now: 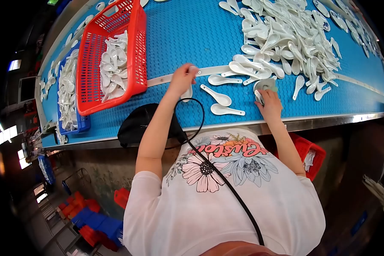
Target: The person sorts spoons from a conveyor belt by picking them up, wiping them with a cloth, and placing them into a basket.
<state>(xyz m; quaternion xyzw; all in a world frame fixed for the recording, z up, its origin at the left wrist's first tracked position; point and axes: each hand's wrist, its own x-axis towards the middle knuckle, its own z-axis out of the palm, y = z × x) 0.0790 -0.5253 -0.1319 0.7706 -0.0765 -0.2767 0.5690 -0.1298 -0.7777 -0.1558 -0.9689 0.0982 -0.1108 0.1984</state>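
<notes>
My left hand (186, 80) is closed over the blue surface, fingers bent together. A white ceramic spoon (187, 93) shows below it, and a white tip shows at the fingertips. My right hand (269, 105) is closed round a grey-green, pad-like piece (267, 84), its kind unclear. A white spoon edge (259, 97) shows by the right thumb. Between the hands lie loose spoons, among them one turned sideways (224, 80), a slanted one (217, 96) and one nearest me (227, 110). A large heap of white spoons (286, 40) spreads beyond my right hand.
A red basket (138, 81) with spoons stands left of my left hand, beside a blue basket (84, 123) of spoons. A black pouch (136, 121) with a cord lies at the front edge. A metal strip (211, 71) crosses the belt. Below right is another red basket (318, 149).
</notes>
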